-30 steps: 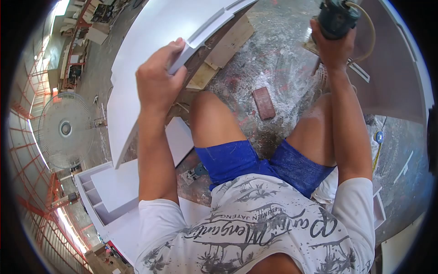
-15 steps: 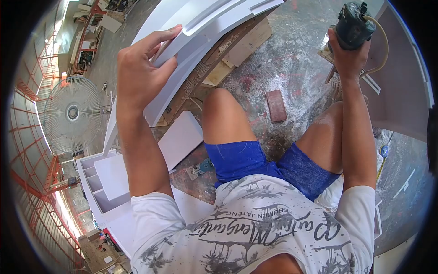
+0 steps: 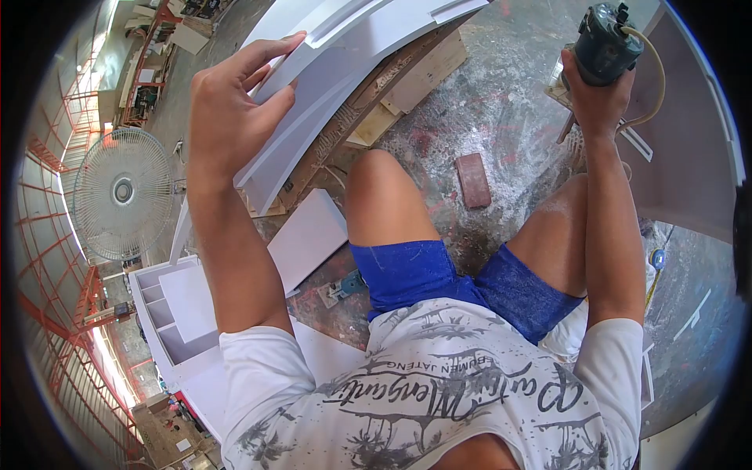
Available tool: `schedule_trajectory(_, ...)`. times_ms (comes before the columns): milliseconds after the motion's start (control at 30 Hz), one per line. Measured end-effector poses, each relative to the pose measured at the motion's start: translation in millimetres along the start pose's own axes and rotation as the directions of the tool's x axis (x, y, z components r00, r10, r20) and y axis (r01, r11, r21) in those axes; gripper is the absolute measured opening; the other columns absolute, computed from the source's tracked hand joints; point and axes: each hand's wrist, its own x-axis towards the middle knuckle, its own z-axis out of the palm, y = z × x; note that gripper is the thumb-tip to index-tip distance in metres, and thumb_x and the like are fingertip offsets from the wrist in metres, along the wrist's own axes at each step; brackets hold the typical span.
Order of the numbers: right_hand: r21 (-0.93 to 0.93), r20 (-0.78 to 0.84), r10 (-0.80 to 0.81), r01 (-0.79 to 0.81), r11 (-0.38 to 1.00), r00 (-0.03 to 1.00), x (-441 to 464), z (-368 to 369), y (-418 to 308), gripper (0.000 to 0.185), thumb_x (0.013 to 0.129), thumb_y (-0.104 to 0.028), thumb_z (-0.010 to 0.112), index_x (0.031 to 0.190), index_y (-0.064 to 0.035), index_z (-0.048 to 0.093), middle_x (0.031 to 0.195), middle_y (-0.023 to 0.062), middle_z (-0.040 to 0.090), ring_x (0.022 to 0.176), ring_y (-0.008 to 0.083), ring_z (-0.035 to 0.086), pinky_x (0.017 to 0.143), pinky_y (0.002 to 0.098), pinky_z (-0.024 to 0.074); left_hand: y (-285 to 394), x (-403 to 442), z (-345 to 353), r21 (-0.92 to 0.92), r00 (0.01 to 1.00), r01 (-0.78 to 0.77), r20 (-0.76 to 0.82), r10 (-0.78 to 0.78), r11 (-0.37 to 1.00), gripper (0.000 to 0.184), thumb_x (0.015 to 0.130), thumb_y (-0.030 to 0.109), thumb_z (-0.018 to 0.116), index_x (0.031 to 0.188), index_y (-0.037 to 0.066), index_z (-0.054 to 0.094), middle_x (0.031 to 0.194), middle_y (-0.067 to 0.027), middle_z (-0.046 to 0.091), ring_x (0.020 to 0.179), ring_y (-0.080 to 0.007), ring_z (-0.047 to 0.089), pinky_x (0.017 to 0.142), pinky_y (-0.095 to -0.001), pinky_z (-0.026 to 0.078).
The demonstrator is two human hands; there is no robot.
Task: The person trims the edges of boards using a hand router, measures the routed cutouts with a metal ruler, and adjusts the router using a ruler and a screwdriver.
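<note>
My left hand (image 3: 243,106) pinches the edge of a curved white panel (image 3: 337,74) at the upper left, thumb below and fingers above. Beneath that panel lies a brown wooden piece (image 3: 376,117) with rough edges. At the upper right, my right hand (image 3: 599,98) is wrapped round a dark green power tool (image 3: 607,47) with a pale cord and a base plate, held up over the floor. A reddish-brown block (image 3: 473,181) lies on the dusty floor between my knees.
A standing fan (image 3: 123,190) is at the left. Below it sits a white compartmented box (image 3: 164,317). A white board (image 3: 308,239) and a teal tool (image 3: 345,287) lie by my left leg. A large panel (image 3: 674,125) stands at the right, near a blue tape measure (image 3: 657,258).
My left hand has moved left and slightly up, tilting the curved panel away and uncovering more of its underside. The view has shifted, and my right hand still holds the tool.
</note>
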Motion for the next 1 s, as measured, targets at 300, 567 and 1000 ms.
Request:
schedule_trajectory(300, 0.025, 0.024, 0.037, -0.038, 0.999, 0.999, -2, 0, -1, 0.075, 0.073, -0.042, 0.095, 0.125, -0.0016, 0.057, 0.111, 0.0120, 0.069, 0.098, 0.0237, 0.071, 0.088, 0.0368, 0.0569, -2, -2, 20, 0.051, 0.998, -0.069, -0.007, 0.069, 0.996, 0.044, 0.077, -0.003, 0.066, 0.119, 0.005, 0.073, 0.120, -0.0120, 0.076, 0.109, -0.0277, 0.074, 0.099, -0.0412, 0.058)
schedule_trajectory(567, 0.085, 0.005, 0.007, -0.008, 0.996, 1.000, -3, 3, -17, 0.073, 0.073, -0.038, 0.096, 0.124, -0.0014, 0.057, 0.111, 0.0120, 0.068, 0.099, 0.0233, 0.069, 0.088, 0.0366, 0.0558, -40, 3, 138, 0.315, 0.993, -0.092, -0.036, 0.109, 0.945, 0.046, 0.074, 0.013, 0.076, 0.120, 0.014, 0.071, 0.124, -0.0101, 0.073, 0.101, -0.0312, 0.074, 0.087, -0.0418, 0.061)
schedule_trajectory(1000, 0.252, 0.063, 0.011, -0.026, 0.967, 0.998, 1, 54, -68, 0.059, 0.082, -0.016, 0.089, 0.127, 0.0023, 0.057, 0.114, 0.0108, 0.068, 0.101, 0.0173, 0.065, 0.093, 0.0324, 0.0523, -134, 146, 142, 0.043, 0.989, -0.131, 0.078, 0.127, 0.990, 0.044, 0.095, 0.040, 0.067, 0.130, 0.012, 0.068, 0.132, -0.0122, 0.069, 0.118, -0.0319, 0.066, 0.102, -0.0404, 0.052)
